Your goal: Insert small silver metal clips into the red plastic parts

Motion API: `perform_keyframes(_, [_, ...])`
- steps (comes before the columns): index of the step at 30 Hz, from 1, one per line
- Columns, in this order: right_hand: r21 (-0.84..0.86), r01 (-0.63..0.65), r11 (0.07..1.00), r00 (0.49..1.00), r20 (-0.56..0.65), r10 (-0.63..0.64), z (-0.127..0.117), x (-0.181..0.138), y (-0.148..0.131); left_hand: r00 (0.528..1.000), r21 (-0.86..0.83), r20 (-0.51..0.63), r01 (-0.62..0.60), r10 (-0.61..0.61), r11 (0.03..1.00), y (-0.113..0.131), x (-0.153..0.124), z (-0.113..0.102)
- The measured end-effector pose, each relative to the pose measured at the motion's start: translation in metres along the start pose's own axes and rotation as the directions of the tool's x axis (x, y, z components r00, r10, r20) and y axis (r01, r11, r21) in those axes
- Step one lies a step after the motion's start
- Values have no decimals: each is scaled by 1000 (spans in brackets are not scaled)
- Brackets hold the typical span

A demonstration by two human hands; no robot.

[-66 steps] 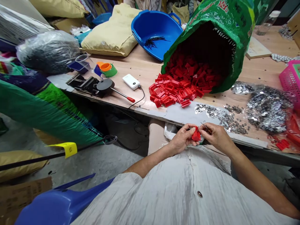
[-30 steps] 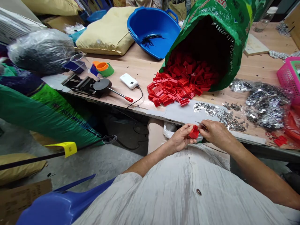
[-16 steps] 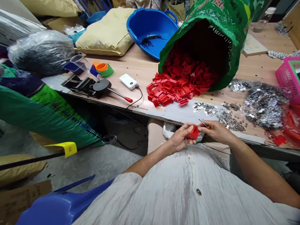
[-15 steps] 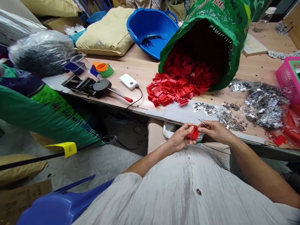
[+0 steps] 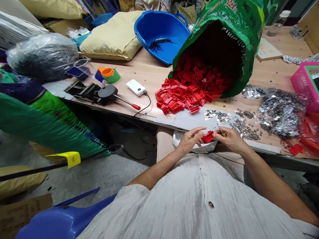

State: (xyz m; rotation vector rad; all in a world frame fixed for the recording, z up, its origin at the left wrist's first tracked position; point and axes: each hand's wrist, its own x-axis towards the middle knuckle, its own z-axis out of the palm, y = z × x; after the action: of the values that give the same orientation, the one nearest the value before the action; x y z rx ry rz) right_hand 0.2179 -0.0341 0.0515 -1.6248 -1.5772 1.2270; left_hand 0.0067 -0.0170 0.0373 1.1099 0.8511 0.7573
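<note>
My right hand (image 5: 230, 140) is closed around a small screwdriver-like tool (image 5: 221, 129) with a yellow handle and a thin metal shaft pointing up. Its thumb and fingertips also pinch a red plastic housing (image 5: 207, 136), a small box-like part, held over my lap. Close by on the left, my left hand (image 5: 190, 141) has its index finger stretched out and its other fingers loosely bent; whether they still touch the housing is hard to see. Beyond my hands, a heap of similar red housings (image 5: 184, 94) spills from a green sack (image 5: 249, 49) onto the table.
Small metal pieces (image 5: 239, 124) lie scattered at the table edge, beside a plastic bag of metal parts (image 5: 280, 113). A white bag (image 5: 178, 136) sits on my lap. Leftward are a black hand press (image 5: 86, 93), a white power bank (image 5: 136, 87) and a blue basin (image 5: 161, 30).
My left fingers have loosened from the red housing and stretched out. The housing has turned and now sits at my right fingertips. The tool's shaft has swung more upright.
</note>
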Motion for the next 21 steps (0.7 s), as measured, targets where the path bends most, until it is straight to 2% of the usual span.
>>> perform_keyframes(3, [47,-13,999,1000,-24,14,2,0,4,961,293,-16,-259,275,920,6,-5,2])
perform_keyframes(5, [66,-11,998,1000,-28,13,6,0,6,928,413,19,-346,372,842,5,-7,5])
perform_keyframes(8, [94,-31,995,999,-40,35,13,0,8,921,468,6,-347,389,813,2,-7,8])
perform_keyframes(13, [222,-30,975,999,-27,37,20,-3,6,936,417,-35,-305,351,856,-1,-8,7])
perform_keyframes(21, [352,-158,923,987,95,132,23,-12,0,930,373,-24,-333,368,866,-4,-14,7])
